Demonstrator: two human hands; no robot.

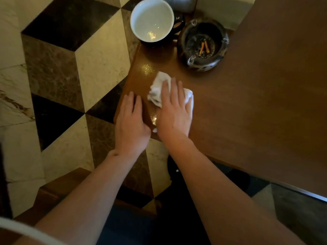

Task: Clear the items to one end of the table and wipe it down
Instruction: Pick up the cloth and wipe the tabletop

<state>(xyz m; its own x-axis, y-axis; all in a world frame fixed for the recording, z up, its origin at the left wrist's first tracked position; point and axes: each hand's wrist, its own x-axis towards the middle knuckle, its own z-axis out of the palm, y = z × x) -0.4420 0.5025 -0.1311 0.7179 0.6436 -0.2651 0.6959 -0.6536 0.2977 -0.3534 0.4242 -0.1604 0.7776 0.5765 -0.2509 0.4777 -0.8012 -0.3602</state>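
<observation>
A brown wooden table (256,96) fills the right of the head view. My right hand (174,112) lies flat on a crumpled white cloth (157,89) and presses it onto the table near the left edge. My left hand (131,121) rests flat on the table's left edge beside it, fingers apart, holding nothing. A black mug with a white inside (152,19) stands at the far left corner. A dark ashtray (203,45) with two cigarette butts sits just right of the mug.
Wet glints show on the wood near the cloth. A grey object (178,3) lies behind the mug. A wooden chair edge (58,188) is at lower left. Patterned marble floor (70,68) lies left of the table.
</observation>
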